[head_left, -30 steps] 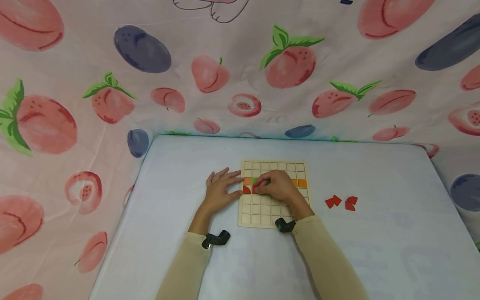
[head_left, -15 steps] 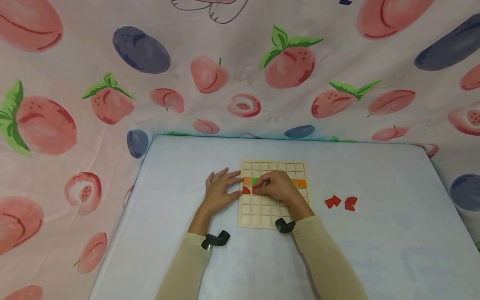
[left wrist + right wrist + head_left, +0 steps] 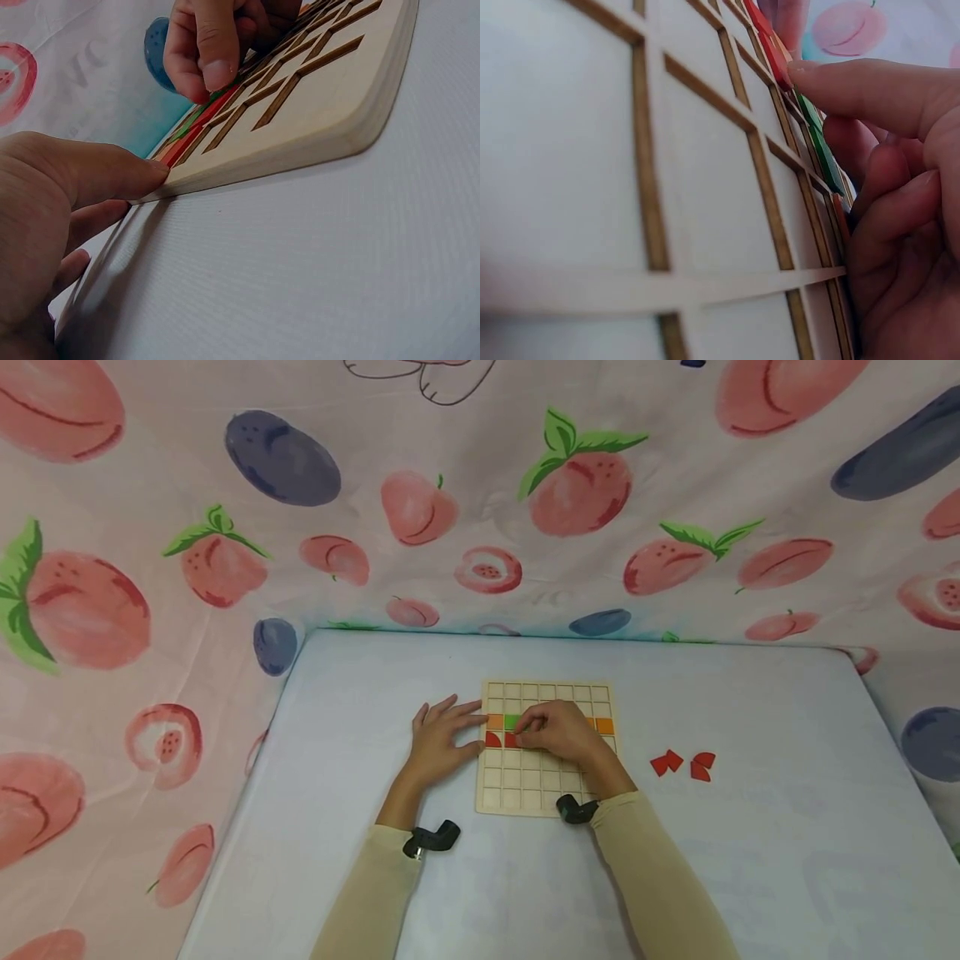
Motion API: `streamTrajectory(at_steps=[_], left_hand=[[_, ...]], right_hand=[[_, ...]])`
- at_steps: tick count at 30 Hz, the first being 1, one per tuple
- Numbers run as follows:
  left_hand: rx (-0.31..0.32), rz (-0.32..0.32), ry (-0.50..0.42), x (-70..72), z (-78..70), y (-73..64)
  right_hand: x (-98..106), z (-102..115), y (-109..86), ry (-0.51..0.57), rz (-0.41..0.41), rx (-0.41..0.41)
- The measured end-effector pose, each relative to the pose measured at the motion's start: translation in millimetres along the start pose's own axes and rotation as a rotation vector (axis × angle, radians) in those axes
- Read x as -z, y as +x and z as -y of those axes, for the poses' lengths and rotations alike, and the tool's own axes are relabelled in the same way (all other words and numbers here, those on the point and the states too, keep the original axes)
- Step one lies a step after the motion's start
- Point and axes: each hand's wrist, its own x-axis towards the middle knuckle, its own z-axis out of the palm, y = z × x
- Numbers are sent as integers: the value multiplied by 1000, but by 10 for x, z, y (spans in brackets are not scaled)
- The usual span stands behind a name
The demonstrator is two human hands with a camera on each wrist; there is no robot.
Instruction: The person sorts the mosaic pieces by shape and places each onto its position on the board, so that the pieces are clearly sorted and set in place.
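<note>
A wooden grid board (image 3: 540, 781) lies on the table, with a row of orange and green tiles across its middle. Below that row, in the leftmost cell, sits a red quarter-circle tile (image 3: 492, 740). My right hand (image 3: 558, 731) is over the board with curled fingers, its thumb and forefinger at a second red tile (image 3: 511, 740) in the neighbouring cell. In the right wrist view the thumb tip meets the edge of this red tile (image 3: 778, 64). My left hand (image 3: 438, 743) has its fingers spread, thumb and fingertips against the board's left edge. The right hand hides part of the coloured row.
Several loose red tiles (image 3: 702, 767) lie on the white table (image 3: 765, 843) right of the board, in two small groups. A fruit-patterned cloth (image 3: 420, 577) hangs behind and at the left. Each wrist wears a black camera mount (image 3: 435, 837).
My right hand and forearm have shifted slightly to the right, and more of the second red tile shows by the thumb. The left hand and the loose tiles have stayed put.
</note>
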Motion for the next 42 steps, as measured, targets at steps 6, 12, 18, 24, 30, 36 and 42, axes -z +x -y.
streamTrajectory(at_steps=[6,12,18,24,30,36,42], left_hand=[[-8,-7,0,-1,3,0],[-9,-5,-4,4,-6,2],[4,-3,7,0,-1,3],[0,-10,3,-9,4,3],[-5,-17,-11,-9,-1,-1],[-4,-25,-13,-7,5,-8],[6,-29,-17,-7,-19,-7]], right_hand=[[-2,7,-7,-4,7,1],[8,39,-21,-22,-3,18],[11,60,-27,-25,4,37],[13,65,-34,-41,4,38],[23,66,-39,-48,5,44],[11,28,-20,-49,15,44],[92,-41,-72,79,3,-22]])
